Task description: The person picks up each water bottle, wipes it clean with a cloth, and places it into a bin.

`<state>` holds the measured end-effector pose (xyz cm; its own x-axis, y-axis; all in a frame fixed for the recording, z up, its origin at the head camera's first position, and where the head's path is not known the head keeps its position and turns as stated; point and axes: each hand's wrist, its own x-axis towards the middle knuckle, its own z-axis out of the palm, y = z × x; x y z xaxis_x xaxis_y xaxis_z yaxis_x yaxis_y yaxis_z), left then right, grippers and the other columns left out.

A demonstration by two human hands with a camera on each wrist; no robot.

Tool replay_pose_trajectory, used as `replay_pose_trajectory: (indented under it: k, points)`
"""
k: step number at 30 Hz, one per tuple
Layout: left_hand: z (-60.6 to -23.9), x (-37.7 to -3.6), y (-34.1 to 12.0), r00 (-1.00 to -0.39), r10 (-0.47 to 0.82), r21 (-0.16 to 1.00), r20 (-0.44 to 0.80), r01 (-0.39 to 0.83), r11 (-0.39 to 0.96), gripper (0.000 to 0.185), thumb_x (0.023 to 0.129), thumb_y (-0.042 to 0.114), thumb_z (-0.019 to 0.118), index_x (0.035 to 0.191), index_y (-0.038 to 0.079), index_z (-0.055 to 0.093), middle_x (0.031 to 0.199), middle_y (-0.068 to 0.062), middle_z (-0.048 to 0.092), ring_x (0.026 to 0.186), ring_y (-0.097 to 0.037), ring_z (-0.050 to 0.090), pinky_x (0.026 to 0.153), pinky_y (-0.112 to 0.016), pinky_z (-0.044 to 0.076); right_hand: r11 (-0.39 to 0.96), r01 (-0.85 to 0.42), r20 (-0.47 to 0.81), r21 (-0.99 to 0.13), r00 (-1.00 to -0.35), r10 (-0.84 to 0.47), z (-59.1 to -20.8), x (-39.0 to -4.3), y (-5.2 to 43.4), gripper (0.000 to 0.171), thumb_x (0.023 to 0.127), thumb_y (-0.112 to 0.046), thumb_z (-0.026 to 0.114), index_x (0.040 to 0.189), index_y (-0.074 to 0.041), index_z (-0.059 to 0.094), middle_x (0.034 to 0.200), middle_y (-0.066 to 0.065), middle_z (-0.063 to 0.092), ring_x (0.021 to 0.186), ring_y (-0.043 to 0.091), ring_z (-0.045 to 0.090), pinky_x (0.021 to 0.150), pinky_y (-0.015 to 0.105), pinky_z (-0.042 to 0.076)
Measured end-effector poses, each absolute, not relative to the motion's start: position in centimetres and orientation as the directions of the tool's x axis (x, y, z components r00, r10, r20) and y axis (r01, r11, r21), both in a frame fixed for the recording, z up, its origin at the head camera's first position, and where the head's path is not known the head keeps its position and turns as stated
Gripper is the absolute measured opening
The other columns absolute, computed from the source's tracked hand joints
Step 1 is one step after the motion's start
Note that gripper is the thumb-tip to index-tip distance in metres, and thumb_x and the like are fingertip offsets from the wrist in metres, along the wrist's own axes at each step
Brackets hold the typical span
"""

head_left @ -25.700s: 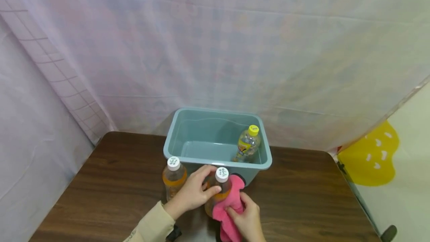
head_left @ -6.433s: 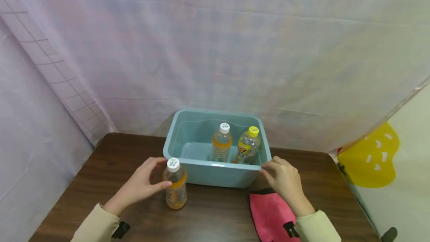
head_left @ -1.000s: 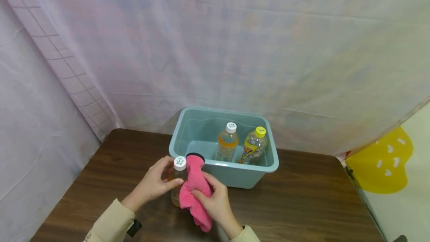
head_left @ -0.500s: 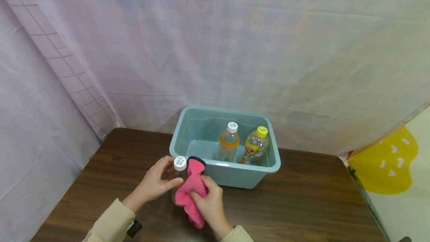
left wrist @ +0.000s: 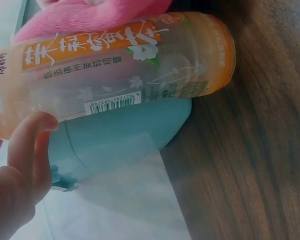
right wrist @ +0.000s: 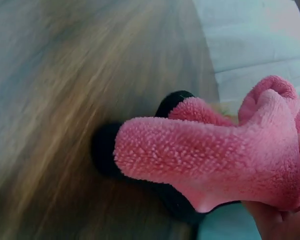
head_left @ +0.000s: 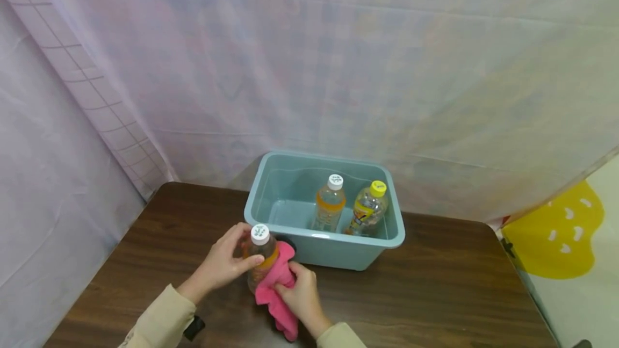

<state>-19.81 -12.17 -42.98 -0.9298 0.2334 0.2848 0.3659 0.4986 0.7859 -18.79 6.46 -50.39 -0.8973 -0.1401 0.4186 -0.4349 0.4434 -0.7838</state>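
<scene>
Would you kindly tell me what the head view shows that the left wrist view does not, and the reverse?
Only the head view shows the right hand gripping the pink cloth, the bottle's white cap, and two more bottles standing inside the bin. Only the left wrist view shows the orange label, the barcode and the bottle's base on the table. Both show the left hand holding the bottle, the cloth against it and the bin behind.
</scene>
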Motion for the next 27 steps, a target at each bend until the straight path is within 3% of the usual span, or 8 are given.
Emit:
replay_pose_trajectory:
  k: [7, 16, 20, 27]
  points:
    - [-43.0, -19.7, -12.0, -0.939, 0.231, 0.796, 0.255, 0.339, 0.501, 0.044, 0.076, 0.024, 0.073, 0.112, 0.013, 0.049, 0.108, -0.009, 0.053, 0.094, -0.029, 0.055, 0.065, -0.030, 0.052, 0.587, -0.373, 0.309, -0.718, -0.927, -0.211, -52.0, -19.4, 6.9, 0.021, 0.056, 0.002, 0.071, 0.067, -0.009, 0.056, 0.056, -0.005, 0.050, 0.051, 0.001, 0.038, 0.043, 0.014, 0.034]
    - [-43.0, -19.7, -12.0, -0.938, 0.230, 0.807, 0.258, 0.340, 0.483, 0.044, 0.076, 0.024, 0.073, 0.112, 0.014, 0.049, 0.109, -0.009, 0.053, 0.096, -0.030, 0.054, 0.066, -0.031, 0.052, 0.585, -0.384, 0.323, -0.715, -0.923, -0.211, -52.4, -19.4, 6.9, 0.022, 0.057, 0.003, 0.072, 0.071, -0.009, 0.060, 0.064, -0.002, 0.059, 0.057, 0.003, 0.046, 0.048, 0.017, 0.039]
    - [-43.1, -19.7, -12.1, -0.926, 0.229, 0.792, 0.301, 0.376, 0.481, 0.043, 0.075, 0.021, 0.074, 0.110, 0.012, 0.050, 0.106, -0.009, 0.054, 0.092, -0.028, 0.054, 0.063, -0.029, 0.051, 0.549, -0.441, 0.406, -0.710, -0.893, -0.193, -52.1, -18.9, 6.6, 0.025, 0.057, 0.004, 0.074, 0.078, -0.007, 0.065, 0.071, 0.000, 0.063, 0.062, 0.003, 0.052, 0.052, 0.015, 0.042]
    - [-43.1, -19.6, -12.0, -0.905, 0.242, 0.783, 0.349, 0.424, 0.455, 0.042, 0.075, 0.019, 0.074, 0.110, 0.011, 0.051, 0.106, -0.009, 0.054, 0.091, -0.026, 0.053, 0.063, -0.032, 0.051, 0.447, -0.608, 0.643, -0.656, -0.760, -0.089, -49.4, -18.4, 6.1, 0.034, 0.052, 0.006, 0.076, 0.081, -0.005, 0.066, 0.072, 0.001, 0.063, 0.063, 0.006, 0.055, 0.056, 0.015, 0.045]
